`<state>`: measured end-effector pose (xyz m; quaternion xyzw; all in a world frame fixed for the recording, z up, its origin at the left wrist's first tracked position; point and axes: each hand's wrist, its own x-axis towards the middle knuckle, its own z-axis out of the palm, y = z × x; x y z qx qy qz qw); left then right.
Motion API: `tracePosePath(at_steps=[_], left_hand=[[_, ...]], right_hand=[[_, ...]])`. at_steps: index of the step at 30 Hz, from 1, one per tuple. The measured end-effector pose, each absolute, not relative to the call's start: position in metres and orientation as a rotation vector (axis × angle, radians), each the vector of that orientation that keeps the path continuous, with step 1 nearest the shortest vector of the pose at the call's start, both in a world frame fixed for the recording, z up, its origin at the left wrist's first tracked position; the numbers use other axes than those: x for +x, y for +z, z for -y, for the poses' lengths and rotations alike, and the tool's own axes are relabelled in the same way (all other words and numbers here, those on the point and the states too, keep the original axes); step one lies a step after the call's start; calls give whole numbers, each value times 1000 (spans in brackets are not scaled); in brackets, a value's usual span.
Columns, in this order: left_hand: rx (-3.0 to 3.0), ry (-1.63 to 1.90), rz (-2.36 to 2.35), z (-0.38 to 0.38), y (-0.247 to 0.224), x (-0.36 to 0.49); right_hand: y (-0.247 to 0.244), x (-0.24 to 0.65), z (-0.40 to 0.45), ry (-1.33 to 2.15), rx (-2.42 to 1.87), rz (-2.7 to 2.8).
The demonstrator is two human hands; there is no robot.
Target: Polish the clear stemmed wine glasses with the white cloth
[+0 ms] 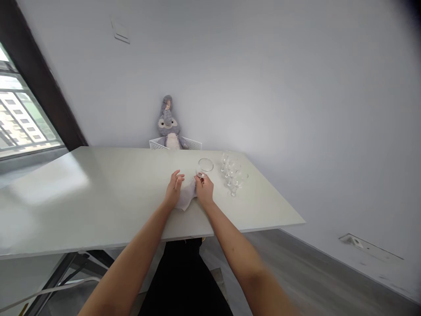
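Glass (pixel 205 166) pinched by right hand (pixel 204 189); left hand (pixel 174 188) held beside cloth (pixel 186 198), fingers loosely parted. Likely light, brittle; best gripped low.

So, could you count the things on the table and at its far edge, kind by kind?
Glass in the right hand: 1
Clustered clear glasses: at least 4; they overlap, so the exact count is unclear
White cloth: 1
Plush toy: 1
White basket around the toy: 1
Total: at least 8
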<state>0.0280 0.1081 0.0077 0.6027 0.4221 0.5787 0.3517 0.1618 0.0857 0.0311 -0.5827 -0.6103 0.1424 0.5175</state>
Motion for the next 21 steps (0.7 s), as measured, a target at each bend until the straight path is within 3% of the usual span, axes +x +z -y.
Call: tracePosePath(at_steps=[5,10,21], left_hand=[[1705,1305,-1341,-112,1,28],[1682,1301,-1388,-112,2,28],[1722,1202,-1471,-106,7,27]], right_hand=[[23,207,-41,467,-1301,1400],[8,273,-3,382,-1486,1352],[-18,320,-5,311,-1687,1331]])
